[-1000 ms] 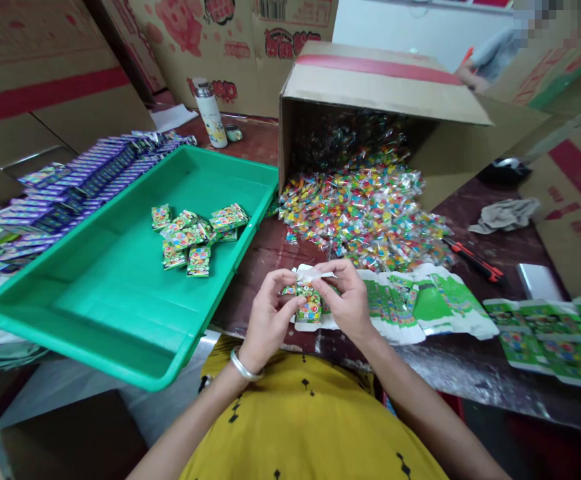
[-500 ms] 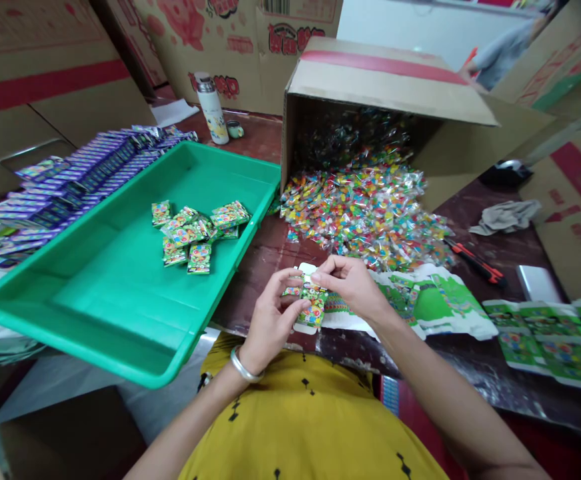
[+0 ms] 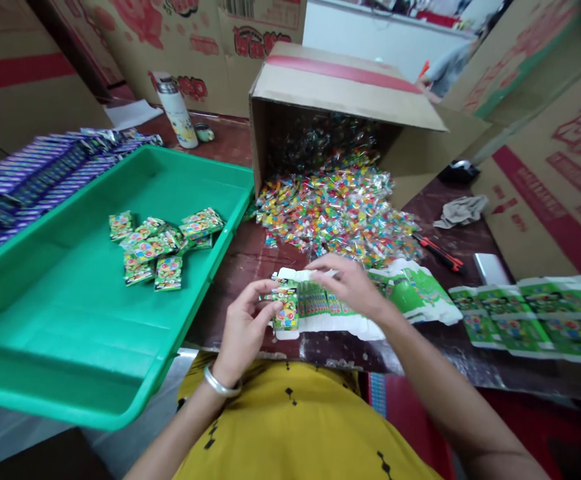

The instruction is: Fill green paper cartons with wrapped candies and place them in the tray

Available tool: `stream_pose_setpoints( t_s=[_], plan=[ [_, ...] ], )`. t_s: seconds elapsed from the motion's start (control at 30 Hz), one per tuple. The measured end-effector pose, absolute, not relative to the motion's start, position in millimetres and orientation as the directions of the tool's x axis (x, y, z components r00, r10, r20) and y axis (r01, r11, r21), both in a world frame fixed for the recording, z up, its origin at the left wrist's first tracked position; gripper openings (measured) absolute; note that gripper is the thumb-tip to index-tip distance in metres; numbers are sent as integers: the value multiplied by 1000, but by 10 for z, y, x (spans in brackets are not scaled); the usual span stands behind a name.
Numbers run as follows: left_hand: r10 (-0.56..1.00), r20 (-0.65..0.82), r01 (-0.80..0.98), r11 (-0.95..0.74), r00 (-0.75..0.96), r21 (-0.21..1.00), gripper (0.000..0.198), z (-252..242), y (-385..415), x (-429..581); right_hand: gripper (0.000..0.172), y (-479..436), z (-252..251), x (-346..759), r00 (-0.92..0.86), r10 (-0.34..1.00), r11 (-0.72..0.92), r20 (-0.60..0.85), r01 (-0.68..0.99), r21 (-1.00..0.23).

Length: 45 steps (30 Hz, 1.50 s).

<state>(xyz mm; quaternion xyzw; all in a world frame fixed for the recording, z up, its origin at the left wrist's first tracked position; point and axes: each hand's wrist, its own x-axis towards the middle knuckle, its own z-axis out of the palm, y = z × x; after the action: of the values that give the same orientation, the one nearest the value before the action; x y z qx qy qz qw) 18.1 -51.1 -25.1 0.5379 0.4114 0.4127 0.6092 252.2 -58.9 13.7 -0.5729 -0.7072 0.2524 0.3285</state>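
Observation:
A small printed green carton (image 3: 286, 312) stands at the table's front edge with its white end flaps out. My left hand (image 3: 250, 317) grips its left side between thumb and fingers. My right hand (image 3: 345, 283) hovers over a row of flat green cartons (image 3: 320, 303), fingers stretched to the left and apart from the held carton; I see nothing in them. Just beyond it lies a heap of clear-wrapped colourful candies (image 3: 335, 207), spilling from a cardboard box (image 3: 340, 83) on its side. Several filled cartons (image 3: 153, 243) lie in the green tray (image 3: 70, 333) at left.
Purple-edged cartons (image 3: 35, 180) are stacked behind the tray. A bottle (image 3: 178, 117) and small cup (image 3: 204, 132) stand at the back. At right lie a red-black utility knife (image 3: 440, 255), a cloth (image 3: 460, 211), a silvery slab (image 3: 492, 269) and more flat cartons (image 3: 535, 320).
My right hand has come away from the held carton, to its right. The left hand keeps its grip on the carton. The whole view has shifted, with things now further left.

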Motion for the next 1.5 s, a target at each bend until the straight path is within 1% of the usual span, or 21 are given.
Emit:
stream_pose_setpoints(
  t_s=[0.03,0.1,0.17,0.27,0.37,0.43,0.5,0.53,0.63,0.7,0.77,0.8,0.9,0.97,1.1,1.17,1.23,1.3,1.37,1.43,1.5],
  plan=[
    [955,-63,-77,89,291,993,22,-264,-486,178,18,-540,135,2694,-11,985,117,171,774,-623],
    [965,-88,-102,117,248,988,24,-289,-445,180,21,-446,116,3008,96,994,-79,49,956,-282],
    [965,-130,-119,160,229,980,29,-299,-426,193,23,-369,78,3219,80,996,-84,-27,979,-185],
    [943,-201,-176,252,264,952,40,-269,-433,222,29,-288,-13,3334,10,997,-24,-82,984,-176],
    [908,-262,-219,343,328,914,54,-223,-451,234,16,-227,-107,3366,-1,997,-13,-77,985,-174],
    [883,-292,-212,385,366,898,54,-222,-453,232,9,-204,-127,3399,10,999,-19,-50,983,-181],
    [869,-292,-170,384,400,908,47,-261,-444,232,2,-206,-84,3410,27,999,-19,33,972,-234],
    [869,-277,-130,356,409,926,42,-292,-438,236,6,-218,-39,3389,36,994,-4,101,952,-305],
    [887,-197,6,214,417,977,27,-394,-423,265,16,-297,159,3167,100,952,108,289,775,-623],
    [889,-168,52,162,426,985,23,-431,-427,292,18,-369,293,2906,130,949,138,286,645,-752],
    [885,-153,46,148,439,988,24,-428,-447,314,19,-434,384,2631,128,942,164,311,632,-757],
    [884,-143,34,142,444,989,25,-413,-462,321,18,-458,407,2509,111,935,181,336,668,-722],
    [886,-110,-8,127,450,992,26,-353,-514,323,14,-491,398,2257,27,915,220,403,803,-554],
    [886,-108,-26,134,451,991,26,-329,-543,320,13,-490,361,2172,-41,918,240,395,849,-471],
    [884,-104,-67,151,455,986,27,-335,-565,325,13,-474,329,2094,-138,923,301,359,841,-449],
    [895,-96,-76,142,435,987,30,-331,-567,330,19,-479,338,2080,-181,922,342,343,798,-496],
    [923,-73,-85,113,377,990,39,-302,-572,331,22,-508,334,2072,-193,927,356,321,720,-596],
    [943,-46,-118,90,330,989,54,-252,-583,327,18,-567,288,2060,-115,948,304,297,602,-739],
    [939,-44,-159,103,341,982,64,-201,-600,320,24,-645,193,2036,5,970,211,242,468,-858],
    [924,-64,-176,139,376,975,64,-168,-617,311,30,-721,75,2002,78,983,126,167,376,-918],
    [916,-85,-156,157,392,975,56,-159,-629,301,25,-775,-21,1970,111,985,85,130,343,-935]
  ],
)
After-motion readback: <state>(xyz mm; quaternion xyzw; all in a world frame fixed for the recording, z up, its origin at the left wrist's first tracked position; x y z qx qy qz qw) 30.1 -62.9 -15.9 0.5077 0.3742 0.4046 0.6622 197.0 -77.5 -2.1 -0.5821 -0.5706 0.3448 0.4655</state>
